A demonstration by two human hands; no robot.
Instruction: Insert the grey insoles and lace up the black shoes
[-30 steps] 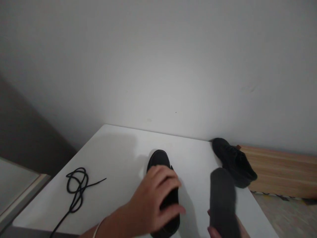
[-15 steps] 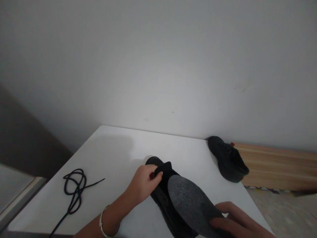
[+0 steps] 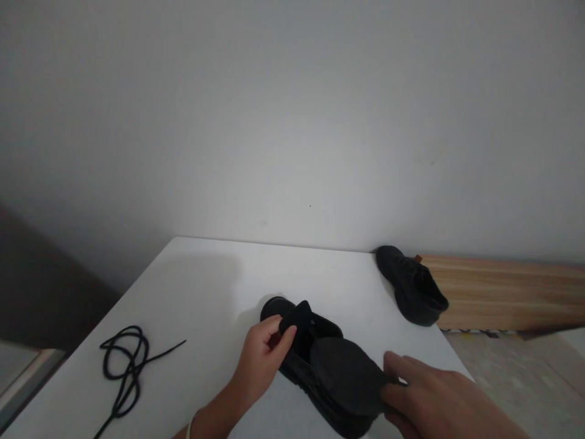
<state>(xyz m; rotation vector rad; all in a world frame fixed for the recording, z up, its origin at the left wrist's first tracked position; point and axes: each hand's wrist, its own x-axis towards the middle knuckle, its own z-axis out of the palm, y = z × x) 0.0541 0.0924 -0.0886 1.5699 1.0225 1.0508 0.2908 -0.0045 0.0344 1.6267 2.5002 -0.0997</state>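
A black shoe (image 3: 315, 390) lies on the white table, its toe pointing away from me. Between thumb and fingers, my left hand (image 3: 262, 353) pinches the shoe's tongue (image 3: 298, 318) and holds it up from the opening. My right hand (image 3: 423, 390) grips the near end of a dark insole (image 3: 350, 372). The insole's broad front end is over the shoe's opening, and its dark face is toward me. Whether its tip touches the inside cannot be made out. At the left a loose black shoelace (image 3: 130, 372) lies in tangled loops.
Another black shoe (image 3: 411, 286) with its lace in stands at the table's back right corner. The white table (image 3: 201, 292) meets a pale wall (image 3: 292, 134). Beyond its right edge are a wooden board (image 3: 498, 292) and the floor (image 3: 507, 366).
The insole has turned from its speckled grey face to its dark face and sits lower over the shoe's opening. My left hand still holds the tongue. The view has shifted slightly.
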